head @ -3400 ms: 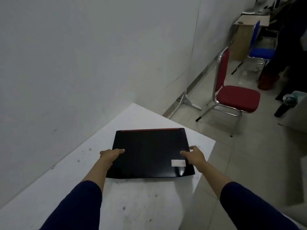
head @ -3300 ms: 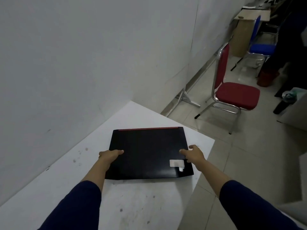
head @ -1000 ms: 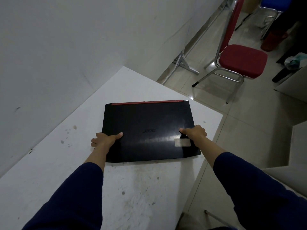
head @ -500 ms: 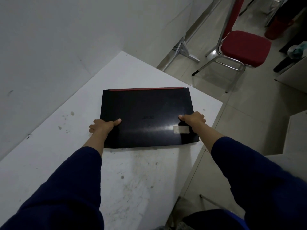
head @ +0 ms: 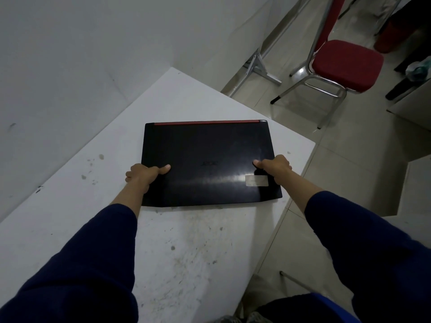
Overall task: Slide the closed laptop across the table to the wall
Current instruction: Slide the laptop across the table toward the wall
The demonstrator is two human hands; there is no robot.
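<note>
A closed black laptop with a red strip along its far edge and a pale sticker near its right front corner lies flat on the white table. My left hand grips its left edge, thumb on the lid. My right hand grips its right edge the same way. The grey wall rises along the table's left side, with a strip of bare table between it and the laptop.
The table's right edge drops to a tiled floor close beside the laptop. A red chair with metal legs stands beyond the table. A metal bracket sits at the wall's base. Stains mark the table's near part.
The camera has tilted down and moved closer. Both hands keep their grip on the laptop's sides; the laptop lies much as it did on the table.
</note>
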